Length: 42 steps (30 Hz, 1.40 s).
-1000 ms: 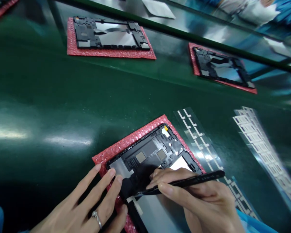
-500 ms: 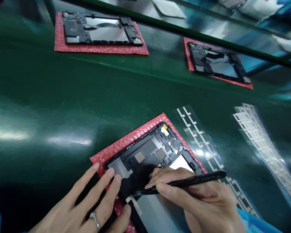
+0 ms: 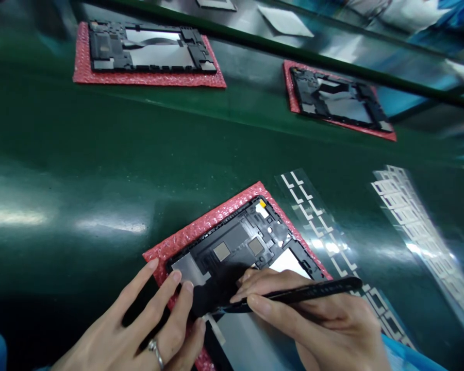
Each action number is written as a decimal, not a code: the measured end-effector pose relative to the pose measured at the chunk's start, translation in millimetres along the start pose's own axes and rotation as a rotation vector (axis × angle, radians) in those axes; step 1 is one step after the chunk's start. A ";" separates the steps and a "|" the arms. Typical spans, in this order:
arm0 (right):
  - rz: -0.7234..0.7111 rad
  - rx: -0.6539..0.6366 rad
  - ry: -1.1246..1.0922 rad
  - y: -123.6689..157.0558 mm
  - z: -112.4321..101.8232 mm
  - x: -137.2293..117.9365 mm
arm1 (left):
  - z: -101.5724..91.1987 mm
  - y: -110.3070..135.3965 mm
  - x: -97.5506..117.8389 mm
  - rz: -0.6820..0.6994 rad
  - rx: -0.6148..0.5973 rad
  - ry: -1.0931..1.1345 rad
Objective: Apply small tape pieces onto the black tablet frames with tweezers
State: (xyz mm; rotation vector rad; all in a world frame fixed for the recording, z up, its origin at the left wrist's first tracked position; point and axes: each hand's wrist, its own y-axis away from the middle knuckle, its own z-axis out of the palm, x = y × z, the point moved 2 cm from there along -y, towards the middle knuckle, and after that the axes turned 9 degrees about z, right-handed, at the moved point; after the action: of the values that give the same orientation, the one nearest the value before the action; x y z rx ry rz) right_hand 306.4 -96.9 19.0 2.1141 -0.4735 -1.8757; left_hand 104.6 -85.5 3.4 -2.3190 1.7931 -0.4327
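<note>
Far boards [image 3: 105,47] slid left | our left hand [image 3: 114,330]: fingers spread at left edge of near board [image 3: 237,238] | right hand [image 3: 327,324]: pinching tweezers [image 3: 313,292] aslant

blk unit [image 3: 152,50] on red wrap [image 3: 150,79] far L, 2nd unit [image 3: 338,99] ditto far R, wht sheet [image 3: 286,21] past grn rail [image 3: 251,42]

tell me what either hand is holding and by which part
The right hand holds the slim black tweezer-like tool partway along its shaft; the left hand shows no clear grip.

bubble wrap [image 3: 201,225]: red, dimpled | tablet [image 3: 234,248]: black, grey | tool [image 3: 309,293]: black | worktop [image 3: 100,154]: green | strip [image 3: 311,210]: white L-shapes
</note>
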 end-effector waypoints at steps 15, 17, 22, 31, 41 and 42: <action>-0.008 0.091 -0.100 11.3 -17.8 -0.8 | 8.0 -3.9 4.2 -0.051 -0.036 -0.017; 0.018 0.033 -0.142 12.5 -15.2 1.4 | 7.6 -4.0 5.0 -0.051 -0.042 -0.031; 0.075 -0.064 -0.197 9.8 -8.6 5.6 | 5.8 0.3 2.7 -0.055 -0.065 -0.012; 0.061 -0.117 -0.259 7.6 -1.9 3.1 | 4.5 2.3 1.4 -0.048 -0.078 -0.001; 0.076 -0.095 -0.224 6.6 -2.5 1.7 | 2.1 0.9 3.2 -0.013 -0.106 0.011; 0.077 -0.090 -0.222 6.9 -2.5 1.7 | 2.2 1.6 3.2 -0.005 -0.112 0.007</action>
State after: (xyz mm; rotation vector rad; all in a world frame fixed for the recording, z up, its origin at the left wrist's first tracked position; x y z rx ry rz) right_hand 308.6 -103.9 20.6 1.8141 -0.5002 -2.0568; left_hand 104.5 -89.1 1.2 -2.3985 1.8599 -0.3498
